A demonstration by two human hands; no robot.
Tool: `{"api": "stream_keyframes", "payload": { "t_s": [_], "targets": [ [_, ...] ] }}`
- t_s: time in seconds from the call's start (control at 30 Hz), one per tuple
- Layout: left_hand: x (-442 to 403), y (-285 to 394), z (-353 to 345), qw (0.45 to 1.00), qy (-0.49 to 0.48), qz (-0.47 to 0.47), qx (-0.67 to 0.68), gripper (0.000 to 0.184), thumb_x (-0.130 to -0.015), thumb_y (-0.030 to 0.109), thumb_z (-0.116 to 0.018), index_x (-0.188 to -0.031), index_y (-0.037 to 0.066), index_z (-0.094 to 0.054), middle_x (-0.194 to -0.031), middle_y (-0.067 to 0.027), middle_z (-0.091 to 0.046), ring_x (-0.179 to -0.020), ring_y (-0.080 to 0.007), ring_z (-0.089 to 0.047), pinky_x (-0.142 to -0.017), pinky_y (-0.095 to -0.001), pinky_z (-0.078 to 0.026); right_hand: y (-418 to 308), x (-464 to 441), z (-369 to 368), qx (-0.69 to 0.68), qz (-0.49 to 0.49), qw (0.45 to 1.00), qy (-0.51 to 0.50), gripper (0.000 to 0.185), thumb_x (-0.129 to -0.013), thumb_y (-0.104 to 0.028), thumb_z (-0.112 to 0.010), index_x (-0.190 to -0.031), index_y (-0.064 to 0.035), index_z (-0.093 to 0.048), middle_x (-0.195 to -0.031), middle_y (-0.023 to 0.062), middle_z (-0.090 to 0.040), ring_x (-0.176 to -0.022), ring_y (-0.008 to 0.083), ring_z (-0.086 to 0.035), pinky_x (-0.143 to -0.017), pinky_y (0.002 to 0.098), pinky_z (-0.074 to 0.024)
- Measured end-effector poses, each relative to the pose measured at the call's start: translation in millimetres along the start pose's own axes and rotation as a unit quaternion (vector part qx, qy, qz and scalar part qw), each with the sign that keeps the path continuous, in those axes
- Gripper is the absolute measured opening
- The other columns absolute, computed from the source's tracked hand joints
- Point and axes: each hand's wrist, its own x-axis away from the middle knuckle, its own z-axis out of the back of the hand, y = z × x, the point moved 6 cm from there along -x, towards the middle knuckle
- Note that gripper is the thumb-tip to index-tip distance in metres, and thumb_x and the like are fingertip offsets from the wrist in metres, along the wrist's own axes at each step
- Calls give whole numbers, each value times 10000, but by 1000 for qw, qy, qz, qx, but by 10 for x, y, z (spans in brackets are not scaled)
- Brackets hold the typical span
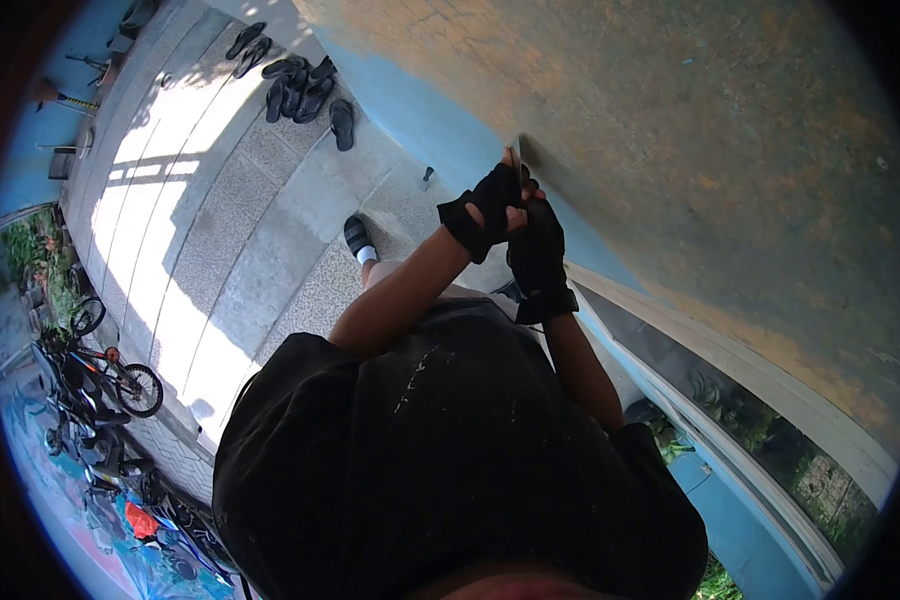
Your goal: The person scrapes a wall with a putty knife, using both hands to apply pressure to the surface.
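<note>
My left hand [488, 212], in a black fingerless glove, is closed around a thin flat metal blade that looks like a scraper [517, 150]. Right up against it, my right hand [538, 248], gloved the same way, has its fingers curled at the tool's lower part; the handle is hidden by the gloves. The blade's edge is at the wall [690, 140], whose surface is patchy grey and orange-brown with a light blue band along the bottom. Whether the blade touches it, I cannot tell.
Several dark sandals [300, 88] lie on the paved floor [260, 230] by the wall. A small dark object [428, 174] lies near my sandalled foot [358, 236]. Bicycles [120, 380] stand at the far left. A window opening with a pale frame [740, 350] is at the right.
</note>
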Motion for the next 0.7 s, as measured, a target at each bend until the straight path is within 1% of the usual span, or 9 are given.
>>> {"api": "stream_keyframes", "payload": {
  "t_s": [0.07,0.13,0.17,0.2,0.4,0.47,0.57,0.63,0.7],
  "targets": [
    [-10,32,4,992,30,72,101,543,-977,617,-234,-800,137,-416,-755,-12,-432,-874,-184,-518,-832,-334,-458,23,-57,-37,3,10,1000,-2,273,-920,-194,-577,-1108,3,-581,-1028,136,-622,-997,235,-601,-873,307,-453],
    [7,117,-24,994,-44,0,99,509,-845,223,-496,-1229,-29,-276,-898,-63,-440,-905,-216,-545,-880,-311,-465,49,-32,-43,-26,-59,997,-30,269,-923,-190,-584,-1107,6,-581,-1013,111,-624,-1000,196,-593,-858,292,-458],
    [-7,-36,-35,987,35,75,139,569,-948,661,-261,-767,143,-416,-732,-13,-428,-870,-188,-520,-813,-340,-469,161,30,-42,-86,-64,994,-14,274,-929,-186,-585,-1124,6,-581,-1032,79,-616,-1005,149,-567,-854,283,-458],
    [41,-52,-122,987,35,71,137,569,-948,661,-261,-767,143,-416,-732,-13,-428,-870,-188,-520,-813,-340,-469,141,78,4,-87,-60,994,-15,274,-929,-186,-585,-1124,6,-581,-1032,79,-616,-1005,149,-567,-854,283,-458],
    [279,450,-276,918,-52,-260,-295,279,-1025,352,-290,-1065,90,-378,-874,-34,-432,-916,-187,-511,-870,-306,-457,97,39,42,-54,-31,998,-11,296,-929,-183,-579,-1168,-7,-582,-1094,72,-613,-1036,166,-567,-889,297,-447],
    [-99,-31,235,997,47,32,61,437,-1025,468,-256,-840,106,-416,-790,-23,-426,-869,-180,-501,-835,-316,-462,-14,-148,-136,-49,-37,997,-40,304,-924,-198,-582,-1157,-3,-583,-1072,115,-630,-1040,211,-580,-896,316,-445],
    [-83,118,148,935,-55,54,347,336,-1011,388,-347,-1054,60,-404,-847,-35,-472,-889,-209,-544,-863,-320,-459,16,-156,-186,-33,29,999,-8,272,-925,-210,-555,-1116,-17,-577,-1069,146,-623,-986,309,-608,-868,353,-467],
    [30,136,-58,944,41,136,296,483,-1019,516,-209,-787,130,-386,-757,-6,-385,-859,-172,-488,-858,-310,-430,-50,-51,-94,-7,-19,1000,-22,293,-931,-197,-550,-1153,-7,-566,-1057,134,-622,-979,285,-613,-877,349,-469],
    [182,232,-262,991,-79,-68,-85,453,-1022,502,-207,-851,121,-383,-794,-2,-377,-884,-174,-491,-870,-301,-427,-62,158,61,-30,-29,999,-2,285,-926,-203,-563,-1132,-7,-584,-1050,133,-632,-991,259,-611,-878,335,-462]
  ]
}}
